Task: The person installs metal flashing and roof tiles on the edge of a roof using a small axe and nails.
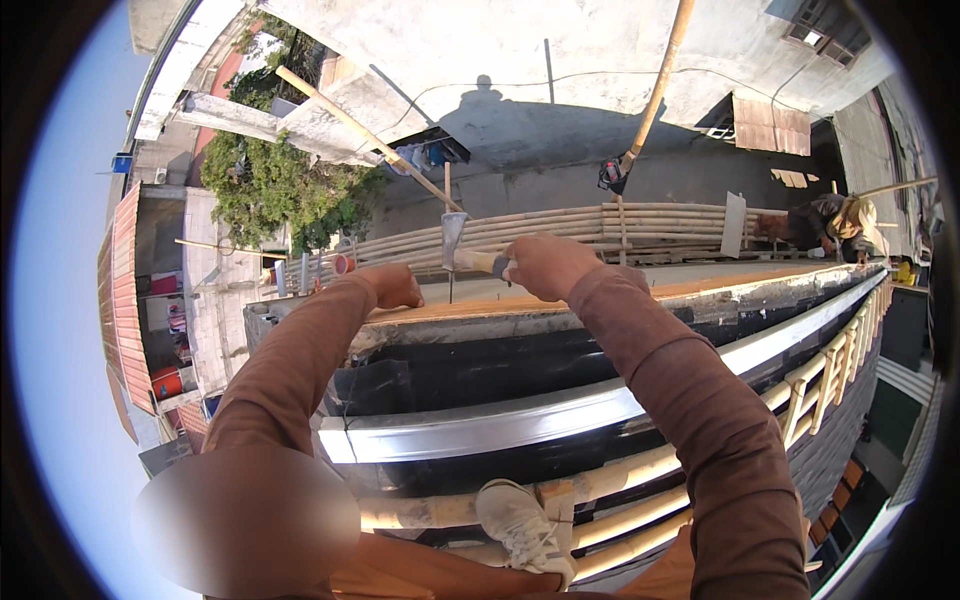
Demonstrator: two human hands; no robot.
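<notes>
My right hand is closed around the handle of a hammer. Its broad grey metal head points left, above the far side of a long wooden board. To the left, my left hand rests at the board's near-left end with its fingers closed. Whatever those fingers pinch, if anything, is hidden or too small to name. The board runs along the top of a wall ledge with dark sheeting below it.
A silver metal rail and bamboo poles cross nearer me, where my white shoe stands. Beyond the board lies a bamboo platform. Upright poles rise past it. Another person crouches at the far right.
</notes>
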